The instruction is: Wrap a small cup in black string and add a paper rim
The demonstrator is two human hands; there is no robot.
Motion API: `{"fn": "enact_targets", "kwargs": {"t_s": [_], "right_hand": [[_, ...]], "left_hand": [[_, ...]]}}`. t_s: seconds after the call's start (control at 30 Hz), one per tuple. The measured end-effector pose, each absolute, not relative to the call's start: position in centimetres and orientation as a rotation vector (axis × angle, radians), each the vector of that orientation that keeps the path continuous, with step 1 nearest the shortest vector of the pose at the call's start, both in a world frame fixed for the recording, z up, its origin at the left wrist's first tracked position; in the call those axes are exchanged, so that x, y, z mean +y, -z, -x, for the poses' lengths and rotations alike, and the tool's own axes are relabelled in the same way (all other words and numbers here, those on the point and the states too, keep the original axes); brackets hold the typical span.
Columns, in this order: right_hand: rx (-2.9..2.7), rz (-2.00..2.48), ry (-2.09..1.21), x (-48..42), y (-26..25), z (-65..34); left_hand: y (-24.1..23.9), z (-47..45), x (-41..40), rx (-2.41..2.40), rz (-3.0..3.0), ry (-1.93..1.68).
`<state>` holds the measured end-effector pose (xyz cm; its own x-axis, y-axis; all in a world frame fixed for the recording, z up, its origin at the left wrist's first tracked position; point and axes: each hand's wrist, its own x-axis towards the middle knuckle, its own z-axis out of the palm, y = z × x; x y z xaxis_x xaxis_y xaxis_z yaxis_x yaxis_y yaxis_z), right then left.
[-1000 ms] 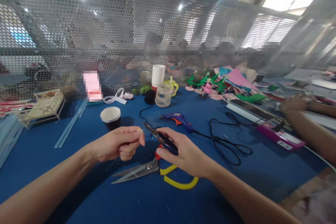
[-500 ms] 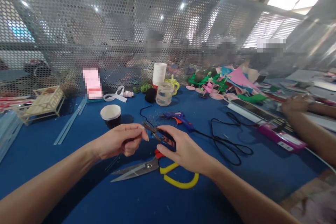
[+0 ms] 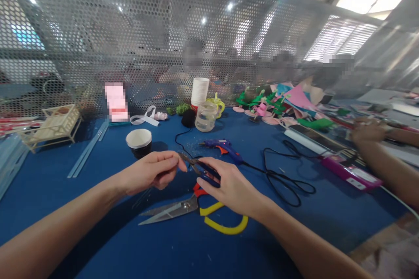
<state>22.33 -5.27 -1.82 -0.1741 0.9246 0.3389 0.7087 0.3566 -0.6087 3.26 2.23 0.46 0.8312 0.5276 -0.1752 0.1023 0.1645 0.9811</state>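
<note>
My right hand (image 3: 229, 185) grips small dark pliers (image 3: 199, 169) with blue handles, jaws pointing left toward my left hand (image 3: 153, 171). My left hand is closed in a pinch right at the plier tips; what it holds is too small to name. Both hands hover just above the blue table (image 3: 98, 226). Below them lie large scissors (image 3: 183, 209) with yellow handles, blades pointing left.
A blue glue gun (image 3: 222, 147) with a black cord (image 3: 284, 181) lies beyond my hands. A paper cup (image 3: 139, 141), a clear jar (image 3: 205, 117), stacked white cups (image 3: 199, 91), a small wooden model (image 3: 52, 126) and coloured paper scraps (image 3: 291, 100) stand further back. Another person's arm (image 3: 382, 157) reaches in at right. A perforated metal screen (image 3: 163, 39) closes the far side.
My left hand has moved slightly right, closing up to the plier tips. The right hand has shifted little.
</note>
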Motion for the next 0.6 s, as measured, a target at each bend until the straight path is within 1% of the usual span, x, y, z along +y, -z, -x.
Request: {"fn": "enact_targets", "kwargs": {"t_s": [0.07, 0.17, 0.27, 0.37, 0.47, 0.6], "right_hand": [[-1.946, 1.403, -0.423, -5.3, 1.8, -22.3], [-1.944, 1.395, -0.415, -5.3, 1.8, -22.2], [-1.935, 1.411, -0.383, -5.3, 1.9, -22.2], [-1.938, 1.411, -0.360, -5.2, 2.2, -22.2], [-1.939, 1.401, -0.350, -5.3, 2.4, -22.1], [-1.936, 1.394, -0.392, -5.5, 2.2, -22.0]], "left_hand": [[-0.8, -3.3, 2.2, 0.600, -1.531, -0.348], [-1.3, -3.5, 2.2, 0.688, -1.746, -0.499], [-1.4, -3.6, 2.2, 0.804, -1.847, -0.645], [-1.4, -3.8, 1.9, 0.880, -1.896, -0.707], [-1.8, -3.7, 1.8, 0.892, -1.908, -0.696], [-2.6, -3.0, 2.2, 0.810, -1.804, -0.545]]}}
